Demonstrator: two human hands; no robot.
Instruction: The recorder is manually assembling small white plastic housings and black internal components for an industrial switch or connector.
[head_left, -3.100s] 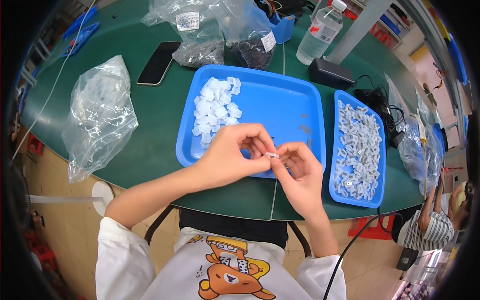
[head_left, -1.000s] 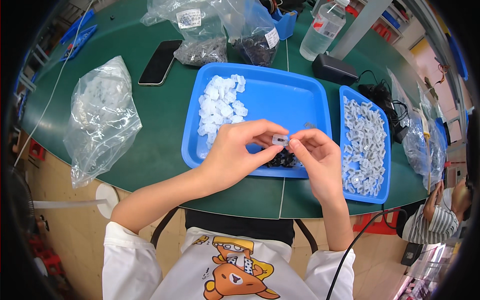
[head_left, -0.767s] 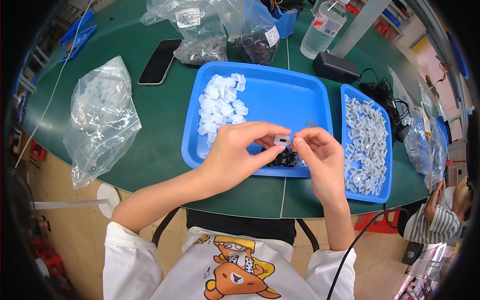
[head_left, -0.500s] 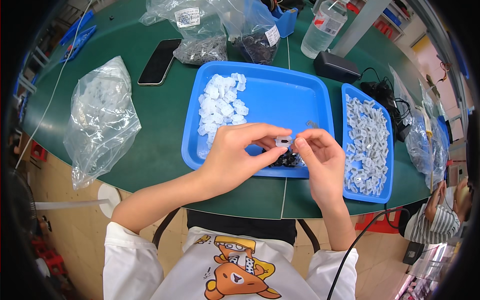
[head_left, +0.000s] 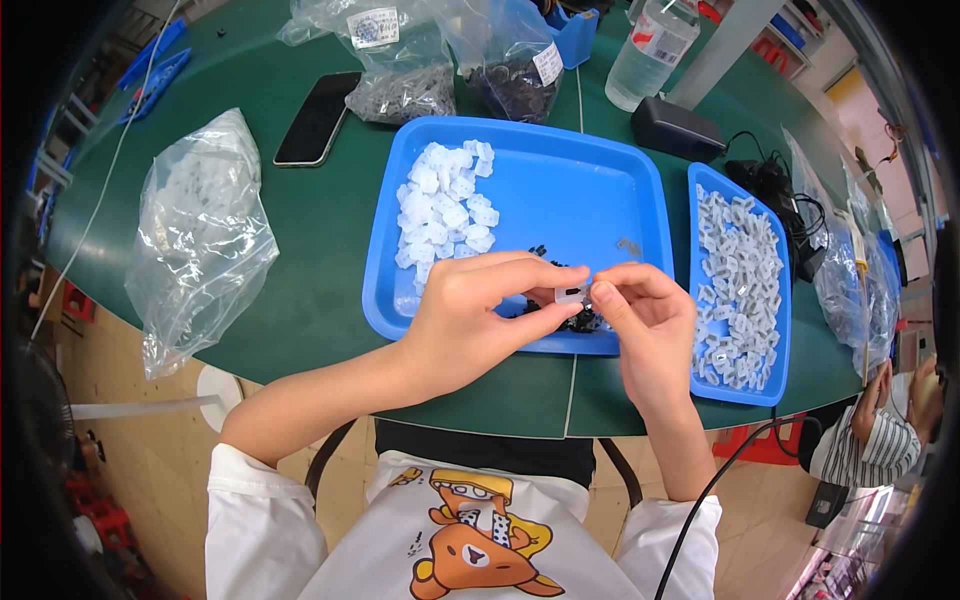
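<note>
My left hand point(head_left: 465, 310) pinches a small translucent white plastic housing point(head_left: 571, 296) with a dark slot, between thumb and forefinger. Against its right end, my right hand point(head_left: 652, 330) is closed, thumb and forefinger together; whatever sits in that pinch is too small to make out. Both hands hover over the near side of a blue tray point(head_left: 580, 190). In its left part lies a heap of translucent white plastic pieces point(head_left: 447, 205). Small black parts point(head_left: 583, 321) lie under my fingers, partly hidden, and a few little grey-brown bits point(head_left: 628, 246) rest beyond my right hand.
A second blue tray point(head_left: 705, 393), at the right, holds many greyish clear pieces point(head_left: 740, 290). Around them are a plastic bag point(head_left: 205, 235), a phone point(head_left: 318, 120), bags of grey point(head_left: 400, 95) and black parts point(head_left: 510, 90), a bottle point(head_left: 650, 55) and a black box point(head_left: 678, 130). Another person's striped sleeve point(head_left: 865, 455) shows far right.
The housing has turned slightly and sits deeper between my fingers. My right hand has shifted a little to the right. Both hands stay together over the tray.
</note>
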